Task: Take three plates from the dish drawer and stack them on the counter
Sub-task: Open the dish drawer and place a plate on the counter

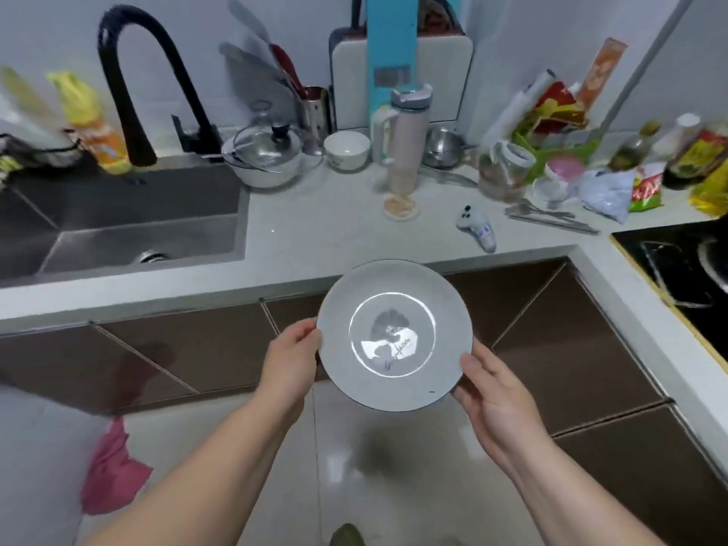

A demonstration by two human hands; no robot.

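Grey round ceramic plate with dark rim and leaf print at centre (pixel 395 336) is face up, roughly level, held in mid-air above the floor, just short of the pale stone counter (pixel 323 226); its far rim overlaps the counter's front edge in view. Left hand (pixel 289 358) pinches the rim at 9 o'clock, right hand (pixel 490 392) at 4 o'clock, both closed on the rim, thumbs on top. Bare counter lies at 12 o'clock from the plate, between steel sink (pixel 118 222) at 10 and white controller-like gadget (pixel 476 227) at 1. No stack visible there yet. Likely next: push straight forward, set down. Brown cabinet fronts (pixel 551 340) appear shut.
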